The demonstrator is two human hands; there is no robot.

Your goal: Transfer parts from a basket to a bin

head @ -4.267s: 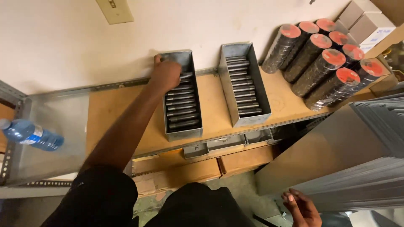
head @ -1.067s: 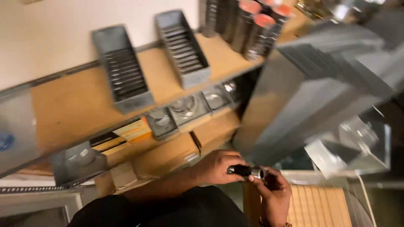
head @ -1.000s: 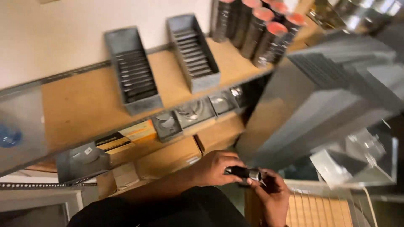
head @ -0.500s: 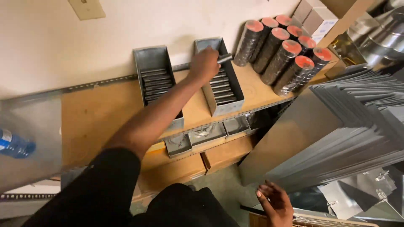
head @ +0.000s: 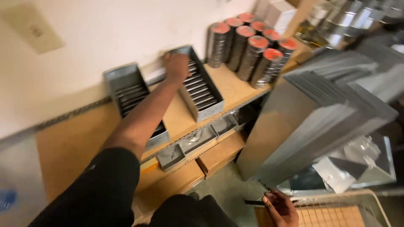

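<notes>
My left hand (head: 176, 66) is stretched out over the far end of the right tray (head: 198, 86), fingers curled down into it among the dark rods (head: 198, 89) stacked crosswise inside; the frame is blurred there, so I cannot tell whether the fingers are closed on a rod or only resting on the pile. My right hand (head: 280, 207) hangs low by the wire basket (head: 362, 210), pinching a thin dark strip (head: 255, 202) between thumb and fingers. The rods I am working with sit in two grey trays on the wooden shelf (head: 71, 143): the right one under my hand, the left tray (head: 132, 98) just beside my forearm. The main risk I see is the reach itself: my arm crosses low over the left tray, and a sleeve or elbow could catch its rim and shove it toward the shelf edge. The right tray already sits near the front lip, so a hard pull on a rod could drag it forward and tip it off. The rods look smooth and loosely stacked, so lifting one from the far end may roll its neighbours or let it slip from my fingers. The red-capped rolls (head: 248, 46) stand close on the right and could topple if the tray jolts. The leaning metal sheets (head: 320, 113) have bare edges near my right hand, and that hand is out of my attention.
</notes>
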